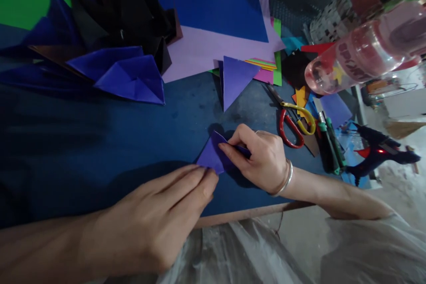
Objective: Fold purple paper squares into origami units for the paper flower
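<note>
A small piece of folded purple paper lies on the blue tabletop between my hands. My right hand pinches its right side between thumb and bent fingers; a bangle circles that wrist. The fingertips of my left hand press together on the paper's lower left edge. Beyond them sits a folded purple paper triangle. At the far left stands a cluster of pointed folded paper in purple, black and brown.
Scissors with red and yellow handles lie to the right, beside green-and-black cutters. A glue gun with a lit red light rests farther right. A pink bottle stands behind. Blue sheets and lilac sheets lie at the back.
</note>
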Tool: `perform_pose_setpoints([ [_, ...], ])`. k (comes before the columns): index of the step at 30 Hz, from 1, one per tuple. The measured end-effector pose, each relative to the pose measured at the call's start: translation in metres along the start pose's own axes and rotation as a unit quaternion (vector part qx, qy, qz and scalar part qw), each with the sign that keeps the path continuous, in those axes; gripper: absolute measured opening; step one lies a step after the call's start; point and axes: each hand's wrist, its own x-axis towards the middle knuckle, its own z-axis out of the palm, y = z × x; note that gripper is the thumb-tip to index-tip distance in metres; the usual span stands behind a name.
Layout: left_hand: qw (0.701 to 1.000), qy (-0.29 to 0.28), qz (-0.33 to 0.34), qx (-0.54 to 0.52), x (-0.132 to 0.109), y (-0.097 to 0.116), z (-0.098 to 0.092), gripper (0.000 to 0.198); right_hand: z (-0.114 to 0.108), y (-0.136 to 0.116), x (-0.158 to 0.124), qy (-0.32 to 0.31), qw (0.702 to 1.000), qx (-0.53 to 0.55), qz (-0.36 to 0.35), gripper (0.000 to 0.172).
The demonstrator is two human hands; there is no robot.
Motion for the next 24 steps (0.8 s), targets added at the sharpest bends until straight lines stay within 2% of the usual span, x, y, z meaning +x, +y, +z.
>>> perform_pose_setpoints([
  [2,1.000,0.011,-0.002,-0.009,-0.002,0.003,0.003,0.036,0.001,0.000,0.000,0.002,1.000,-0.002,-0.004,0.027],
  [8,1.000,-0.020,-0.011,-0.004,0.007,-0.001,0.011,0.029,0.001,0.001,0.001,0.010,1.000,-0.002,-0.009,0.027],
  [24,0.999,-0.021,-0.046,-0.013,0.015,-0.003,0.012,0.038,0.000,-0.002,-0.001,0.038,0.997,-0.049,-0.037,0.025],
])
